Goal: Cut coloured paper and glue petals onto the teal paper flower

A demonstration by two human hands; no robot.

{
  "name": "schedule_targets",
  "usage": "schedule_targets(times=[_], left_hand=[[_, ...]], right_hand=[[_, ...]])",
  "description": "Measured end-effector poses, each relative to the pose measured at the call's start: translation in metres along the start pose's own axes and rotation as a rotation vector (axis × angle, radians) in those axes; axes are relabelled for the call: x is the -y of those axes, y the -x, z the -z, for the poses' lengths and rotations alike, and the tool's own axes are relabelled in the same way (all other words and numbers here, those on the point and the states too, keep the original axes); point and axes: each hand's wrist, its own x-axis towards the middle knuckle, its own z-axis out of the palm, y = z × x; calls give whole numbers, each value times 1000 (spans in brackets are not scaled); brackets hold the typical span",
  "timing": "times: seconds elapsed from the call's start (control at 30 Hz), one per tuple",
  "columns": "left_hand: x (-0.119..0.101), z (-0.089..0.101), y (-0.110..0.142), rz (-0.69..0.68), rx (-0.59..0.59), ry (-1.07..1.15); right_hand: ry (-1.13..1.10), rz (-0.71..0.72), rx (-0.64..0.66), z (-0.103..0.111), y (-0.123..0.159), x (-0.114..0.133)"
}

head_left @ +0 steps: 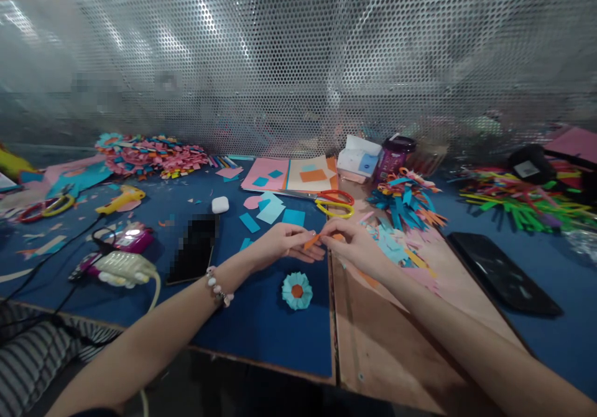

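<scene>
Head view — left hand and right hand pinch orange paper — open room around blue flower before the table edge.

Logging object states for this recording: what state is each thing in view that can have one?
Orange paper: pinched, folds unclear
Left grip: closed on orange paper
Right grip: closed on orange paper
Paper flower: face up, petals spread
Middle scissors: flat, blades apparently shut
Glue gun: lying down, power unclear
Phone: flat, visible screen dark
White case: shut
Cup: upright, lidded
</scene>
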Motion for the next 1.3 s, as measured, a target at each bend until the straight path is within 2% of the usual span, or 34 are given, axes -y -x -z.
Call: schedule_targets(times=[0.4,1.0,1.3], left_hand=[[2,1,0,-39,23,35],[3,2,-1,-32,52,22],[7,3,-1,-38,58,81]], right_hand=[[-195,-106,-26,-5,1,5],[-174,-137,-118,-10,3,2],[-152,-205,-145,-13,5,10]])
